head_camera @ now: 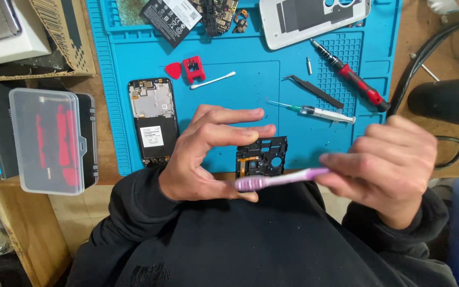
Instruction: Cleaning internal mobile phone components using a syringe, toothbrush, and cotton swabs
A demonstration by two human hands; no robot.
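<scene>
Purple toothbrush (280,179) in right hand (386,165); left hand (208,154) touching bristles.

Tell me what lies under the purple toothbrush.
Under the purple toothbrush sits a black phone frame piece on the blue mat. The left hand covers its left edge.

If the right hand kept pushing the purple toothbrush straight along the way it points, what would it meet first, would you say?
Most likely the left hand: the toothbrush in the right hand points left, its head already at the left thumb. Depth is unclear, so contact is uncertain.
</scene>
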